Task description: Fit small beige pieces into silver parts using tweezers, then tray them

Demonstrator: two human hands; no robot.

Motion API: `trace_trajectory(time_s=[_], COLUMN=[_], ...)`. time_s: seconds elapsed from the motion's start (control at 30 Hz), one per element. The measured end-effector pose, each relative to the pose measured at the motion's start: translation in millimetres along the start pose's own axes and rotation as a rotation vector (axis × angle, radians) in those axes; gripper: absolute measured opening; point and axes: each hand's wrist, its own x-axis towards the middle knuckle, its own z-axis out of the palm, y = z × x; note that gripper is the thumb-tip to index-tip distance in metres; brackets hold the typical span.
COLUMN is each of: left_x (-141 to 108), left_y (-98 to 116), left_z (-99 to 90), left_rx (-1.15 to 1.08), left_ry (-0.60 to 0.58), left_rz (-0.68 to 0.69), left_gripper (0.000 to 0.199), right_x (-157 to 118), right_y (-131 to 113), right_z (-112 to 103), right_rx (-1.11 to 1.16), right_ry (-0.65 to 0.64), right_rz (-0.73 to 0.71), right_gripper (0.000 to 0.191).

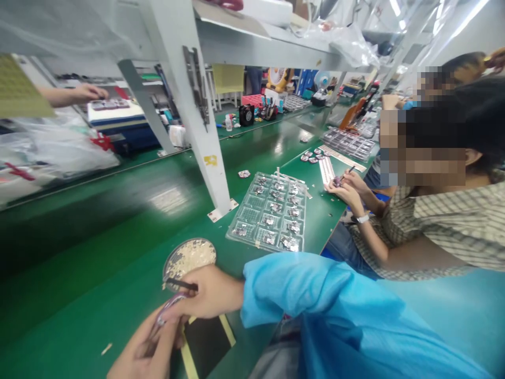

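Observation:
My right hand (215, 292), in a blue sleeve (292, 284), has a slim black tool (180, 284) between its closed fingers; its exact kind is unclear. My left hand (152, 345) grips a small purplish, rounded part (170, 305), and the right fingertips meet it there. Fingers hide much of this part. Just beyond my hands, a round dish (165, 266) holds many small cream-coloured pieces. Beneath the hands lies a dark pad (209, 342) with yellow tape along its edges.
A clear compartment tray (248, 215) with small metallic parts stands ahead, beside a white post (215, 168) bolted to the green bench (134, 258). At right, a co-worker in a checked shirt (426, 226) handles a similar part. A shelf (268, 45) runs overhead.

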Motion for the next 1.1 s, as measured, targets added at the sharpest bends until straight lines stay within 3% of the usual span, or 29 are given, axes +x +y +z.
trace_trajectory(time_s=[0.23,0.4,0.5,0.6,0.73,0.97,1.1], left_x=[-8,-11,-13,-14,-15,-16,-16], left_y=[7,18,20,18,17,16,14], left_z=[6.0,9.2,7.3,2.3,-2.2,-3.0,-3.2], left_rx=[-0.077,-0.242,-0.294,-0.263,-0.173,0.048,0.062], left_ry=[-0.113,-0.243,-0.318,-0.316,-0.297,-0.259,-0.259], left_rz=[0.240,0.216,0.216,0.226,0.281,0.377,0.382], left_gripper=[0.041,0.032,0.029,0.024,0.020,0.020,0.024], right_x=[-2,-6,-12,-18,-20,-17,-17], right_y=[3,-5,-18,-28,-29,-21,-15], right_z=[2,-11,-23,-28,-25,-23,-28], right_rx=[-0.080,-0.222,-0.477,-0.569,-0.548,-0.510,-0.513], right_ry=[0.051,-0.005,0.019,0.062,0.079,-0.040,-0.119], right_rz=[-0.118,-0.170,-0.367,-0.542,-0.632,-0.602,-0.633], right_gripper=[0.043,0.039,0.035,0.022,0.020,0.010,0.013])
